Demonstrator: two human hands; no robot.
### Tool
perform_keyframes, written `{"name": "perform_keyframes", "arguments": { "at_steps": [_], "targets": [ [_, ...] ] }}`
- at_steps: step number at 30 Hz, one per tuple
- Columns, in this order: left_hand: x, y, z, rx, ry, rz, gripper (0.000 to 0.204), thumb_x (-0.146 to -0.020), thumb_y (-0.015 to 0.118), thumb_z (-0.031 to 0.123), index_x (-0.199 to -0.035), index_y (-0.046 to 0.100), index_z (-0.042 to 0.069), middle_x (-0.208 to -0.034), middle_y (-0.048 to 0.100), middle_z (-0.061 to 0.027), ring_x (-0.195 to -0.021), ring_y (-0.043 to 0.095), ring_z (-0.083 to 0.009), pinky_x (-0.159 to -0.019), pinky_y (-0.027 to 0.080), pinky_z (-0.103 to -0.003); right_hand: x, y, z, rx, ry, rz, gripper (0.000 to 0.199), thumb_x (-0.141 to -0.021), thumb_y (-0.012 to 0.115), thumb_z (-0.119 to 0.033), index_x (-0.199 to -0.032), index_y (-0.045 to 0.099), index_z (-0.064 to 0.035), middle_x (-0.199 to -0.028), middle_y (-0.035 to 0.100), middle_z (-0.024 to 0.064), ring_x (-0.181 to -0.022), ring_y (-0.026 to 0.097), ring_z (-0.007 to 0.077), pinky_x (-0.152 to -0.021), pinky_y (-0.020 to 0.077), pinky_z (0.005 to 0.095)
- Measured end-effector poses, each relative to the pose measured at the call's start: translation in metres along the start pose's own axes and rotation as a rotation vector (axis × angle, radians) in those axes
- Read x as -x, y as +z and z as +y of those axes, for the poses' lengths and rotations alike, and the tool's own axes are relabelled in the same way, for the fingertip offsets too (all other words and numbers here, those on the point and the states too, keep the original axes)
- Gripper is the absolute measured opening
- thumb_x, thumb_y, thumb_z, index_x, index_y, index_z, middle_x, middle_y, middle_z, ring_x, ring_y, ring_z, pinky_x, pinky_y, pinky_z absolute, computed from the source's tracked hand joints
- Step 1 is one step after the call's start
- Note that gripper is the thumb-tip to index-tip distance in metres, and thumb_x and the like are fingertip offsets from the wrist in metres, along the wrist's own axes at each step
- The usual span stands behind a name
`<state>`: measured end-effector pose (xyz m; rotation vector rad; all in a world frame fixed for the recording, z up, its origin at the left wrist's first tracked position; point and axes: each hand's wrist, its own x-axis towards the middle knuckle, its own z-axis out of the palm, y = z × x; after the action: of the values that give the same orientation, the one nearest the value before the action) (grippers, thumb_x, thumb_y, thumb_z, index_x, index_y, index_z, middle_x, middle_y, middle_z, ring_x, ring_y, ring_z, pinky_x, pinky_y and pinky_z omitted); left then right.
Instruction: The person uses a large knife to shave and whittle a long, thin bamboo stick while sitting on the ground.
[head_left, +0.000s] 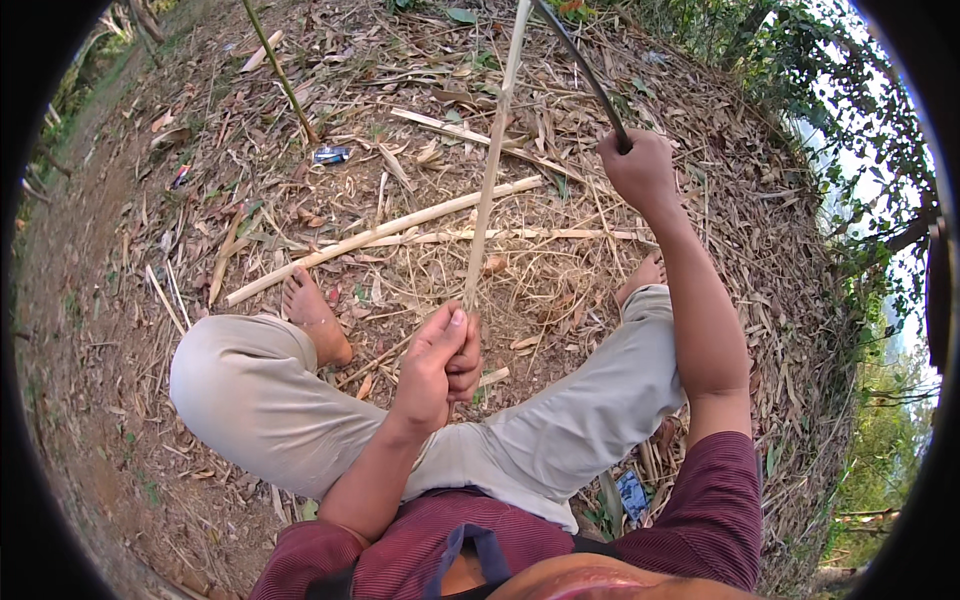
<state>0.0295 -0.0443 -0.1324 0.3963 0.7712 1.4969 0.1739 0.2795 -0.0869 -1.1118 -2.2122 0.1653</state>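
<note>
My left hand (437, 365) is closed around the lower end of a long, pale strip of split bamboo or wood (490, 175), in front of my lap. The strip rises away from me to the top edge of the picture. Held out at the upper right, my right hand (640, 178) is wrapped round the near end of a long, dark, slightly curved tool, apparently a machete (583, 68). Its far end runs up to the top edge close beside the strip; whether they touch I cannot tell.
Pale split strips (385, 235) lie crossed on the leaf-strewn ground between my bare feet (318, 318), among curly shavings (530, 285). A thin green stick (282, 75) slants at the upper left near a blue wrapper (331, 155). Another blue packet (631, 495) lies by my right hip.
</note>
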Motion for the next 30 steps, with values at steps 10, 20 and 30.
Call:
{"name": "perform_keyframes", "arguments": {
  "at_steps": [10,20,30],
  "targets": [
    [-0.033,0.013,0.028,0.065,0.053,0.109,0.022,-0.107,0.043,0.026,-0.093,0.048,0.010,-0.070,0.036,0.0044,-0.049,0.025,-0.0022,-0.040,0.019,-0.019,0.081,-0.008,-0.128,-0.178,-0.495,-0.137,0.020,-0.069,0.073,-0.008,-0.088,0.070,-0.0053,-0.072,0.068,0.0133,-0.064,0.069,0.0319,-0.057,0.0529,0.0400],
    [-0.040,0.040,0.039,-0.125,0.240,0.239,0.019,-0.104,0.049,0.022,-0.100,0.059,0.006,-0.074,0.054,-0.0031,-0.050,0.035,-0.0037,-0.043,0.026,-0.019,0.077,-0.016,-0.122,-0.105,-0.599,-0.051,0.038,-0.061,0.077,-0.004,-0.098,0.069,-0.0072,-0.079,0.072,0.0115,-0.071,0.071,0.0291,-0.060,0.0546,0.0383],
    [-0.023,0.034,0.038,-0.190,0.154,0.105,0.027,-0.107,0.042,0.023,-0.099,0.058,0.003,-0.070,0.051,0.0006,-0.051,0.034,-0.0035,-0.045,0.026,-0.022,0.079,-0.016,-0.124,-0.093,-0.686,0.024,0.031,-0.062,0.072,-0.004,-0.092,0.064,-0.0032,-0.076,0.069,0.0102,-0.071,0.070,0.0285,-0.065,0.0548,0.0388]
  ]
}}
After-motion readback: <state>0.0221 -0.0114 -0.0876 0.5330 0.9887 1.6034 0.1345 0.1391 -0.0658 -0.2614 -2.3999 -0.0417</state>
